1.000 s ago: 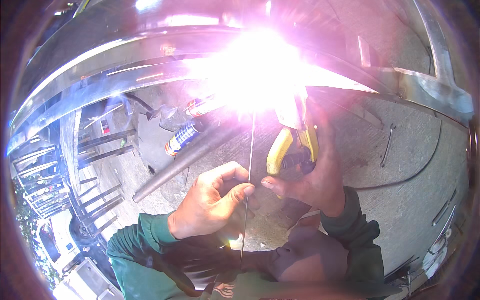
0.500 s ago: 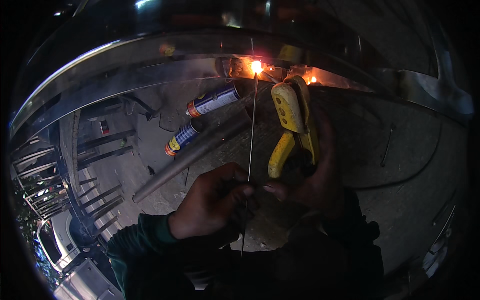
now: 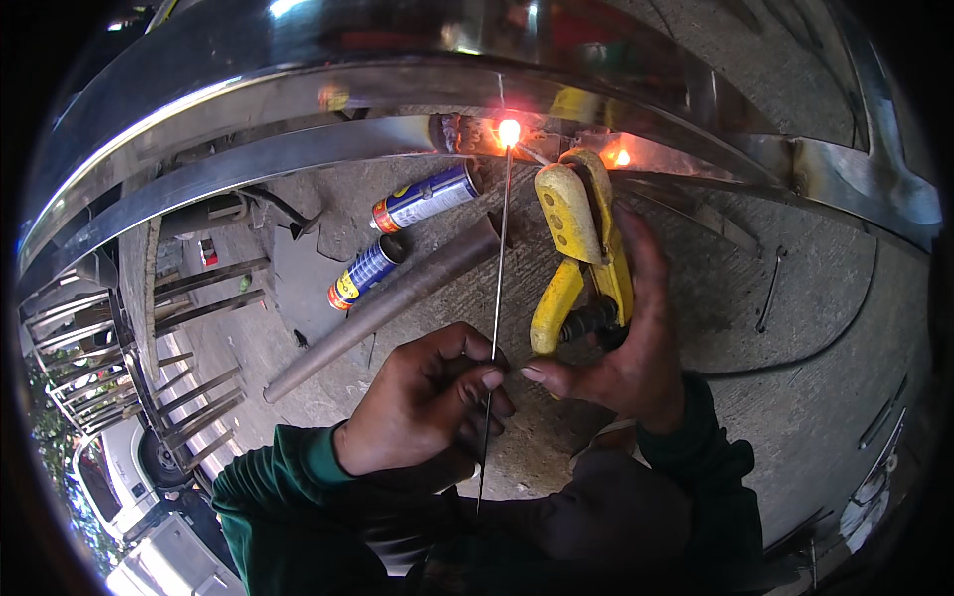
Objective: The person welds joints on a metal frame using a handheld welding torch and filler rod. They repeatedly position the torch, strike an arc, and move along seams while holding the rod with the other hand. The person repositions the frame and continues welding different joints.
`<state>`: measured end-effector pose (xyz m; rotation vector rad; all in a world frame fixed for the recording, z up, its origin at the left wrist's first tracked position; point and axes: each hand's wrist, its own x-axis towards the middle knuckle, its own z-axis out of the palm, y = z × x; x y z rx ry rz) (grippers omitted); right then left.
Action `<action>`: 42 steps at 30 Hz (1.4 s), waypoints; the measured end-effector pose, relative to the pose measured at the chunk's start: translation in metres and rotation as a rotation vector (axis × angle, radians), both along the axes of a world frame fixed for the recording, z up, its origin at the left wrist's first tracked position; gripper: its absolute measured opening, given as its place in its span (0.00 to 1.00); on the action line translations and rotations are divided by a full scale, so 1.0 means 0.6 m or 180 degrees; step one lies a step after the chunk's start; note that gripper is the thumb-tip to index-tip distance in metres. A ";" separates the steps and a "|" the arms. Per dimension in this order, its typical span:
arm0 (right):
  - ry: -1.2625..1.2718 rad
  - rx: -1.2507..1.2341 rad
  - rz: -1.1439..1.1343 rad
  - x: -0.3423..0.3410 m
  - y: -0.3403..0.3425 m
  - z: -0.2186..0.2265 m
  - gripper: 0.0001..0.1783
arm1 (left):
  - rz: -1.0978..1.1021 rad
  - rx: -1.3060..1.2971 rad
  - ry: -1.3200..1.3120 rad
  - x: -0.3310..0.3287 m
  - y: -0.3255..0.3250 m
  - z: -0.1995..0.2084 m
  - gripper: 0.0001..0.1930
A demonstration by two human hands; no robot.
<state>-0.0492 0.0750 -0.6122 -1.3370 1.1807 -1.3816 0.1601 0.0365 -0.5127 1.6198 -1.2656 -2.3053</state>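
Observation:
My left hand (image 3: 412,402) pinches a thin metal rod (image 3: 502,258) between thumb and fingers. The rod stands nearly upright in view, its far end at a glowing weld spot (image 3: 510,132). In my right hand (image 3: 648,343) is a yellow electrode holder (image 3: 566,214); the fingers wrap behind it and the thumb points toward my left hand. From the holder's jaw a short electrode (image 3: 535,154) reaches to the same glow. The spot lies on a curved, shiny metal bar (image 3: 328,147). A second, orange glow (image 3: 622,157) shows to its right.
Two blue spray cans (image 3: 422,197) and a long metal pipe (image 3: 388,303) lie on the concrete floor, left of the rod. A black cable (image 3: 795,363) curves at right, near a wrench (image 3: 770,288). Metal racks (image 3: 84,363) and a white vehicle (image 3: 119,472) stand far left.
The whole view is much brighter, and the floor and my hands show more plainly. Both hands, the rod and the electrode holder stay in nearly the same place.

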 end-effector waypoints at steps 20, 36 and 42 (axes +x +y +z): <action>0.0253 0.0129 0.0033 0.004 0.011 0.005 0.71 | -0.0171 -0.0127 -0.0192 0.001 0.003 0.002 0.03; -0.0138 0.0340 0.0054 0.002 0.005 0.007 0.67 | -0.0062 -0.0250 0.0147 0.005 0.005 -0.006 0.07; -0.0118 0.0620 0.0137 0.005 0.010 0.009 0.66 | 0.0053 -0.0073 0.0023 0.005 0.003 -0.001 0.04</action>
